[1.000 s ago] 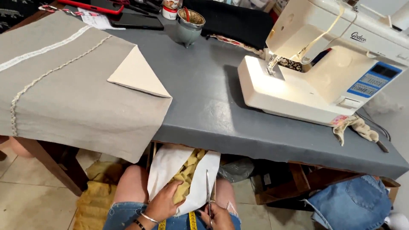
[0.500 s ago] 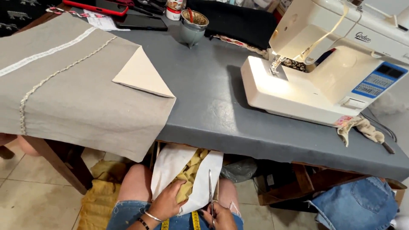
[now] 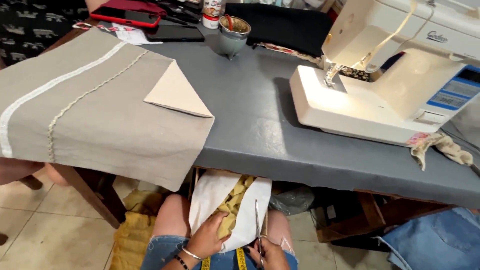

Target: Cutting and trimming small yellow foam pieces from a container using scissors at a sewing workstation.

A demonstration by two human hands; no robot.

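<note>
The left hand (image 3: 209, 239) lies low on the lap, fingers curled down and pinching the yellow cloth (image 3: 231, 207) against the white cloth (image 3: 215, 192). The right hand (image 3: 272, 254), half cut off by the picture's lower edge, is closed around the handles of the scissors (image 3: 258, 227), whose blades point up along the white cloth's right side. Both cloths hang from under the bench (image 3: 260, 120) edge onto the knees.

One pair of scissors, two cloths in hand, one sewing machine (image 3: 380, 85), one grey cloth (image 3: 100, 110) on the bench, one cup (image 3: 233, 34), two phones (image 3: 132, 18).

Since half a second ago the hands keep the same hold; only the view has shifted slightly.
</note>
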